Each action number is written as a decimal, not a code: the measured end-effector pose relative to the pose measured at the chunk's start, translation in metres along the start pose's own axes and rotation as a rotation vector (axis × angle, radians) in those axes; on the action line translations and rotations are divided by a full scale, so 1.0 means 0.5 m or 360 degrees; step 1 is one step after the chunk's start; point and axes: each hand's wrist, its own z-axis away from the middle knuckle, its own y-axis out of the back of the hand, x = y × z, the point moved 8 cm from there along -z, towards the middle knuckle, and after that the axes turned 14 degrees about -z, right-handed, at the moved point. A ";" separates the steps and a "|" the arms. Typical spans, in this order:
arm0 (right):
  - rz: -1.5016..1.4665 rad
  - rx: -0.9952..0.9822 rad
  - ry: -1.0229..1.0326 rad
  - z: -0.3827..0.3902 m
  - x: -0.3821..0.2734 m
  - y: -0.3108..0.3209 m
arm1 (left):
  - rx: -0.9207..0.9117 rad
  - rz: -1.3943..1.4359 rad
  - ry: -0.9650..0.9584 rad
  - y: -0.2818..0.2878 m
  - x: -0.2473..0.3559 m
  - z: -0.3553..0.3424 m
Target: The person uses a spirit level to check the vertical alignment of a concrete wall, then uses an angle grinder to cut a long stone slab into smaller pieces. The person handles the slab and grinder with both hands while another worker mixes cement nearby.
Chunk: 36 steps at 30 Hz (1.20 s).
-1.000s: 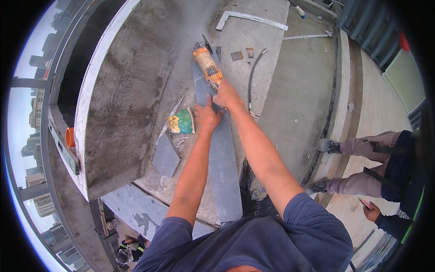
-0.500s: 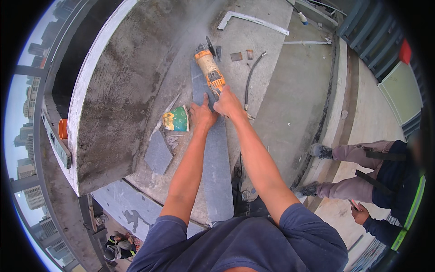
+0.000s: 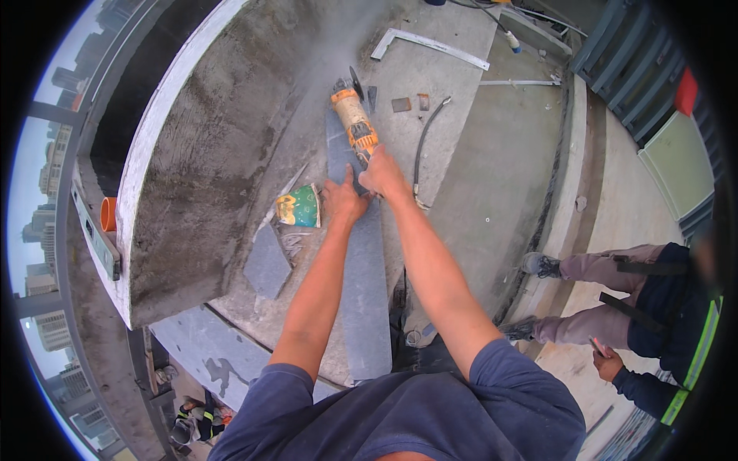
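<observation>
My right hand (image 3: 386, 175) is closed round the rear of an orange angle grinder (image 3: 355, 121). Its dark disc (image 3: 356, 83) stands on edge at the far end of a long grey stone slab (image 3: 364, 296), and pale dust drifts beyond it. Where the disc meets the stone is too small to tell. My left hand (image 3: 344, 201) presses on the slab just behind the grinder, its thumb stretched along the top and its other fingers bent at the left edge. Left of this hand sits a torn green and yellow bag (image 3: 299, 207).
An angular stone offcut (image 3: 267, 263) lies beside a curved concrete wall (image 3: 201, 165). Ahead are a metal square (image 3: 434, 48), small tile pieces (image 3: 401, 104) and a black hose (image 3: 423, 146). A co-worker (image 3: 653, 307) stands at right, holding a phone; another person (image 3: 201, 421) is at lower left.
The view has shifted slightly. Both hands keep their places on the grinder and slab, with dust still in the air. The person at lower left has changed posture.
</observation>
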 end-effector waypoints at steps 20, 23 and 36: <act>0.0057 -0.0016 -0.0010 0.039 -0.032 0.008 | 0.0085 -0.0035 -0.0007 -0.015 -0.014 -0.005; 0.0039 -0.0025 -0.0033 0.027 -0.030 0.007 | 0.0031 -0.0004 0.0018 -0.011 -0.011 -0.004; 0.0120 -0.0012 -0.0015 0.078 0.021 0.002 | 0.0117 -0.0033 0.0037 -0.026 -0.018 -0.005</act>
